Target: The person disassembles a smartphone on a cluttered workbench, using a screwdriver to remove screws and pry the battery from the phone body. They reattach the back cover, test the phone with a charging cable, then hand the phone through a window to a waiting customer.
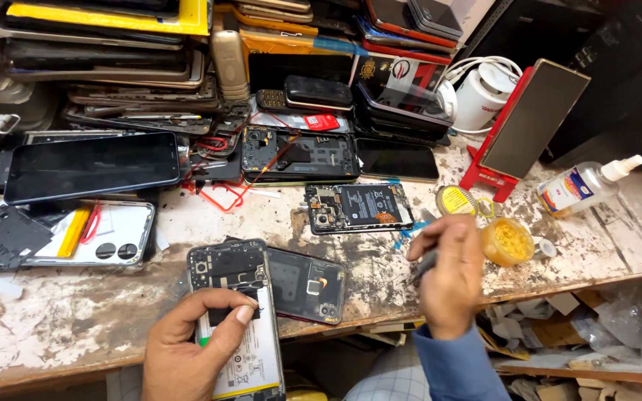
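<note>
Scarred and paint-flecked, the wooden workbench [76, 312] is crowded along its back with stacks of phones and spare screens, too many and too overlapped to count; going down in size, one large dark phone [92, 165] lies face up at the left; one red stand [495, 174] props a single panel at the right; three opened phones show their insides, namely the opened phone [235, 312] at the near edge, a second [299, 154] further back and a third [358, 206] mid-bench; one loose back cover [307, 284] lies just beside the near phone; one spray bottle [585, 186] lies on its side; one yellow paste pot [508, 241] and one flat yellow tin [456, 200] sit near the right hand; the left hand [187, 349] is clamped on the opened phone, thumb and fingers pinching across its middle above the white battery; the right hand [449, 271] is closed round a slim grey tool [426, 263], raised well apart from the phone; steadying the phone flat against the bench and bringing the tool in low would likely suit this stage best
</note>
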`<act>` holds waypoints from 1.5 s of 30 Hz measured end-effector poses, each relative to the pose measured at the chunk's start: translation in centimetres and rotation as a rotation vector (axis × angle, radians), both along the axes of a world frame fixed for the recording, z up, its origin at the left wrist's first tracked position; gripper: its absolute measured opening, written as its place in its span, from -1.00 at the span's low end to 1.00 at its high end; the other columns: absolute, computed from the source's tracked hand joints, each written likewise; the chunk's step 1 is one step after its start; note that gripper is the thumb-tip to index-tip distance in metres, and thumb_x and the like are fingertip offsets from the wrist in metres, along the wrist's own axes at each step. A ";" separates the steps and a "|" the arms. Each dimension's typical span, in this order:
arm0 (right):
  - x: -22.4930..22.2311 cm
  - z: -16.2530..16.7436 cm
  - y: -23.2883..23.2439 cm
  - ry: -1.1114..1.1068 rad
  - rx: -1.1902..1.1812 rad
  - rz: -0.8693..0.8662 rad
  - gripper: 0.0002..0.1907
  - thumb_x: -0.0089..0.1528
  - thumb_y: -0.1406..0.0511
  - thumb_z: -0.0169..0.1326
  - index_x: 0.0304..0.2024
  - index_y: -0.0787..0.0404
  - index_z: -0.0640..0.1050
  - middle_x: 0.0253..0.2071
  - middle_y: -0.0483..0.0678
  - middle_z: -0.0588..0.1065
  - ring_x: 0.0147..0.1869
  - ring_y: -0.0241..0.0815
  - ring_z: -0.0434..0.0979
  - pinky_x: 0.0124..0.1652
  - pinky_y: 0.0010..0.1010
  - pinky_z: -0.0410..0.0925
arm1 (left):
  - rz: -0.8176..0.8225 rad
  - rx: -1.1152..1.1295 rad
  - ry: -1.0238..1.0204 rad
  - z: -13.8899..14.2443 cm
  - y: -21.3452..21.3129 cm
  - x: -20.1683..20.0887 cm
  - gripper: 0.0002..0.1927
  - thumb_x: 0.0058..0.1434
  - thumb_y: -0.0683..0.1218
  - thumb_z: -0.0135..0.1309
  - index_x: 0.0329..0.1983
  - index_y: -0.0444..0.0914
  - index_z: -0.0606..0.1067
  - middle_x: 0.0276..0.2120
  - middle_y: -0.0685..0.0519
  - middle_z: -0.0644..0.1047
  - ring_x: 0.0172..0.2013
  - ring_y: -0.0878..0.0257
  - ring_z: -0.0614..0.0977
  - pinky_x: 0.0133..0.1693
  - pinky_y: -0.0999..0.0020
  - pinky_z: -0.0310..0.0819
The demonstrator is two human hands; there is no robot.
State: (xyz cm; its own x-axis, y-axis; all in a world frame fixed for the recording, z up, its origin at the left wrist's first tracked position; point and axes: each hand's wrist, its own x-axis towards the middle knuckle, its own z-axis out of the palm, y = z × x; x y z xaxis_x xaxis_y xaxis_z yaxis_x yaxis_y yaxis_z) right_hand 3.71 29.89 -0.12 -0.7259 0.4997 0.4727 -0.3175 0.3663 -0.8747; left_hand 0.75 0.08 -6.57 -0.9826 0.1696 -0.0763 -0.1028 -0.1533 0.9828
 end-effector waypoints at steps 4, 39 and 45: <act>0.5 -1.4 0.0 -0.222 0.372 -0.225 -0.72 0.51 0.20 -0.20 -0.19 0.24 0.42 -0.53 -0.08 0.43 -0.48 -0.30 0.43 -0.45 -0.49 0.29 | 0.001 0.069 -0.069 0.4 0.0 0.1 -0.88 0.12 -0.26 0.24 -0.26 -0.34 0.66 -0.37 0.04 0.68 -0.33 0.37 0.63 -0.25 0.44 0.52; 3.8 -0.7 -10.8 0.116 -0.015 0.330 -0.58 0.22 0.62 0.10 0.06 0.30 0.31 0.00 0.23 0.48 0.14 -0.07 0.56 0.14 -0.23 0.49 | -0.142 0.062 0.042 4.2 0.1 0.1 -0.89 0.22 -0.17 0.22 -0.24 -0.31 0.63 -0.39 0.15 0.59 -0.36 0.48 0.56 -0.32 0.52 0.48; 3.9 -0.7 -10.7 0.110 0.002 0.325 -0.58 0.21 0.62 0.11 0.05 0.29 0.30 0.00 0.23 0.48 0.14 -0.07 0.57 0.14 -0.24 0.48 | -0.143 0.048 0.053 4.3 0.1 0.0 -0.88 0.22 -0.15 0.21 -0.24 -0.31 0.63 -0.39 0.13 0.60 -0.36 0.47 0.56 -0.32 0.51 0.48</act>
